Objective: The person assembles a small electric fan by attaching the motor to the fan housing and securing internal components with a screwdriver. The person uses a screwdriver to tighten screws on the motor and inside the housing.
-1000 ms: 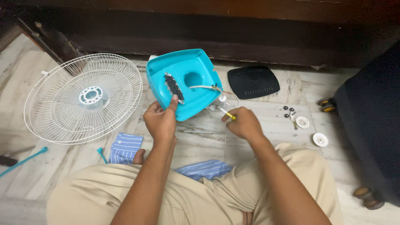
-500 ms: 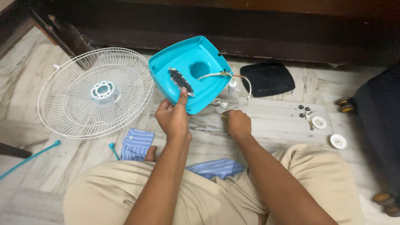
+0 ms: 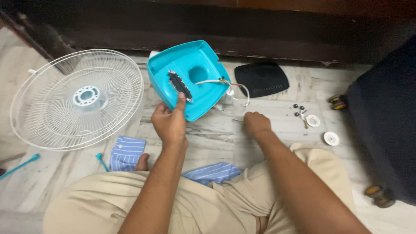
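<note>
The left hand [image 3: 170, 123] is gripping the near edge of the turquoise fan base housing [image 3: 187, 78], thumb pressed up onto the inner face just below the black switch strip [image 3: 179, 85], and is holding the housing tilted up off the marble floor [image 3: 208, 138] with its hollow side facing the person. The right hand [image 3: 255, 123] is resting fisted on the floor just right of the housing's lower corner, apparently closed around a slim tool whose tip [image 3: 237, 120] is only barely showing; what the tool is cannot be told. A bundle of wires [image 3: 234, 86] is running out of the housing's round opening and looping down at its right edge, beside a small white capacitor [image 3: 229, 93]. To do this step well, the left hand should be keeping the housing steady at this angle so the switch strip stays in view, and the right hand should be working clear of the wire loop to avoid tugging the leads. Left of the housing, a white wire fan guard [image 3: 78, 97] is lying flat; right of it lie a black vented cover [image 3: 261, 79], then loose screws [image 3: 299, 110] and two white round caps [image 3: 331, 138], which are worth keeping together.
</note>
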